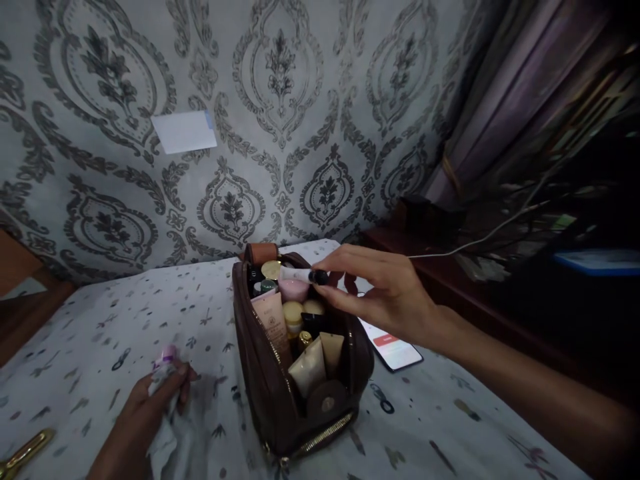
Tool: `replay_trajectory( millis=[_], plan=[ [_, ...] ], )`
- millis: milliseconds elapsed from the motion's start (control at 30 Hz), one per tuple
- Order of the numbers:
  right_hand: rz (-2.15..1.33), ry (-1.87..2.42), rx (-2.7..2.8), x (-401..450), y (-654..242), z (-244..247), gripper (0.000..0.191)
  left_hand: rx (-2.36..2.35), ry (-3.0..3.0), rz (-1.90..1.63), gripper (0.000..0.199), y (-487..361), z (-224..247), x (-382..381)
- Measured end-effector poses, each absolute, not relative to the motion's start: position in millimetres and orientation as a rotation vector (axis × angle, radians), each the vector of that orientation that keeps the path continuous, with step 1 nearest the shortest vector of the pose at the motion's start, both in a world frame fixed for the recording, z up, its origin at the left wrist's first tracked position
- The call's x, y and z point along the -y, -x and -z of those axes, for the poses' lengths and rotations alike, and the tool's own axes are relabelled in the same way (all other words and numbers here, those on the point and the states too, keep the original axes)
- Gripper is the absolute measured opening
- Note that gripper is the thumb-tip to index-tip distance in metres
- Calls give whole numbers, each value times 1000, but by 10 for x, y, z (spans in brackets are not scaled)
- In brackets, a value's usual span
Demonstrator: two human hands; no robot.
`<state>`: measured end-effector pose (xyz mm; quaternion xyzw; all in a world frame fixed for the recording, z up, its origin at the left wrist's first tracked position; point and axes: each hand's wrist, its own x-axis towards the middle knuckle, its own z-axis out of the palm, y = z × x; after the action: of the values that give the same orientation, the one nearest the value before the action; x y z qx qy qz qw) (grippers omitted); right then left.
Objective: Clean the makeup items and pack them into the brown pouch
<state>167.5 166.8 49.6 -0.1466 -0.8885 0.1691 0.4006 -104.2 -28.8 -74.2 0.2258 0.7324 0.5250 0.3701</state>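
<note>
Over the far end of a brown toiletry bag (250, 380), my right hand (387, 293) pinches the black cap of a small white tube (294, 274) between thumb and fingers. The bag stands unzipped, packed with several cosmetics: a peach tube (270, 317), a pink round container (293, 291), a yellow-lidded jar (293, 313) and a cream tube (309, 369). Left of the bag, my left hand (145, 408) is closed around a crumpled white cloth or wipe (163, 443) and a small item with a purple cap (169, 353). The item's lower part is hidden.
A lit phone (403, 357) lies right of the bag on the patterned white cloth (200, 313). A gold object (27, 450) sits at the lower left. Behind is a patterned wall (283, 160). A white cable (480, 240) runs along the right.
</note>
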Motion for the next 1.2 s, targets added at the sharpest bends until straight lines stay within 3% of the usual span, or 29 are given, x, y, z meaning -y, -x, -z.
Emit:
replay_trajectory(
  millis=[300,533,700,967,1100,1200],
  plan=[
    [-840,493,1941,-1941,-1387,-326,18,-1932,-511,-1388,45,1020,778,298],
    [-1622,579,1160,-1978,-1164,-639,31,-1891,-492,-1450,42,959,678,239],
    [-2200,838,1082,-1876,-1097,-820,33,-1898,-515,-1471,45,912,670,243],
    [-2285,676,1995,-2062,-1193,-829,10,-1869,-442,-1447,43,957,761,311],
    [-1971,615,2281,-2127,-1202,-854,13,-1853,-437,-1470,44,980,787,316],
    [-1509,658,2625,-2162,-1132,-896,16,-1835,-438,-1483,43,998,805,333]
  ],
)
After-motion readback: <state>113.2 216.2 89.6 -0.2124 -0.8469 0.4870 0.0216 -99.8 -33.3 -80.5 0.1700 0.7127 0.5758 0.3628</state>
